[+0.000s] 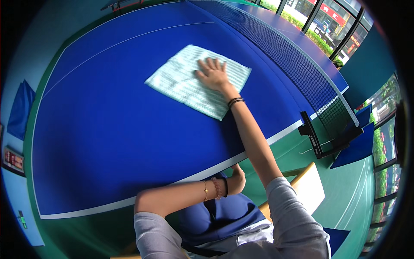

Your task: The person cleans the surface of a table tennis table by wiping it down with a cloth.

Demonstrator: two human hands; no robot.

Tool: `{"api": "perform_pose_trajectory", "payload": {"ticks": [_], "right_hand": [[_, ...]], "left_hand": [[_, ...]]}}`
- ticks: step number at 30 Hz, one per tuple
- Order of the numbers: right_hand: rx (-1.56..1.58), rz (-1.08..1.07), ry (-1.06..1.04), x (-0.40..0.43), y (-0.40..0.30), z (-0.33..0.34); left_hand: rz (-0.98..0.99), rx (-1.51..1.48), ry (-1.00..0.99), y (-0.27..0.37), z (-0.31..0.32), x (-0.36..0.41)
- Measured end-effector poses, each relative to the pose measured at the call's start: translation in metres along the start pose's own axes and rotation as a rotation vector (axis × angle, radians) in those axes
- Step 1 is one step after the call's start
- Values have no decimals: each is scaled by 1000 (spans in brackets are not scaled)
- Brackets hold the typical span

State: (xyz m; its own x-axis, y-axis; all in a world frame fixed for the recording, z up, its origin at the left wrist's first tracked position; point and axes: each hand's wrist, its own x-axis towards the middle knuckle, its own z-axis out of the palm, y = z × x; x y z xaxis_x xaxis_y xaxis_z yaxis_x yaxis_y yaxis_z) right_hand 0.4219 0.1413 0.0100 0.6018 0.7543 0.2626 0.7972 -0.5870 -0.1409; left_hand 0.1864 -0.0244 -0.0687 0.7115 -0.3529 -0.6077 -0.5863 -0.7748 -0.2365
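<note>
My right hand (213, 74) lies flat with spread fingers on a pale green-and-white striped cloth (181, 81). The cloth is spread out on the blue top of a table tennis table (106, 129), its corners apart. Dark bands circle my right wrist. My left hand (237, 179) is bent at the wrist, close to the table's white near edge and in front of my body. Its fingers are mostly hidden, so I cannot tell whether they hold anything. Bracelets and a dark band ring the left wrist.
A net (291, 55) crosses the table at the right, held by a black clamp post (312, 136). A light wooden chair (310, 187) stands right of my body on the green floor (349, 187). Blue barrier panels (355, 145) stand farther right, near windows.
</note>
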Motion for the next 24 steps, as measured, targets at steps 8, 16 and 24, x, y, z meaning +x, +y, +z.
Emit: {"api": "perform_pose_trajectory", "payload": {"ticks": [8,16,24], "right_hand": [[-21,34,48,-2,-5,10],[136,-502,-122,-36,-101,-3],[53,-98,-62,-5,-48,-2]], "left_hand": [[77,6,-75,0,-2,5],[41,-9,-58,9,11,16],[27,-9,-36,-2,2,5]]}}
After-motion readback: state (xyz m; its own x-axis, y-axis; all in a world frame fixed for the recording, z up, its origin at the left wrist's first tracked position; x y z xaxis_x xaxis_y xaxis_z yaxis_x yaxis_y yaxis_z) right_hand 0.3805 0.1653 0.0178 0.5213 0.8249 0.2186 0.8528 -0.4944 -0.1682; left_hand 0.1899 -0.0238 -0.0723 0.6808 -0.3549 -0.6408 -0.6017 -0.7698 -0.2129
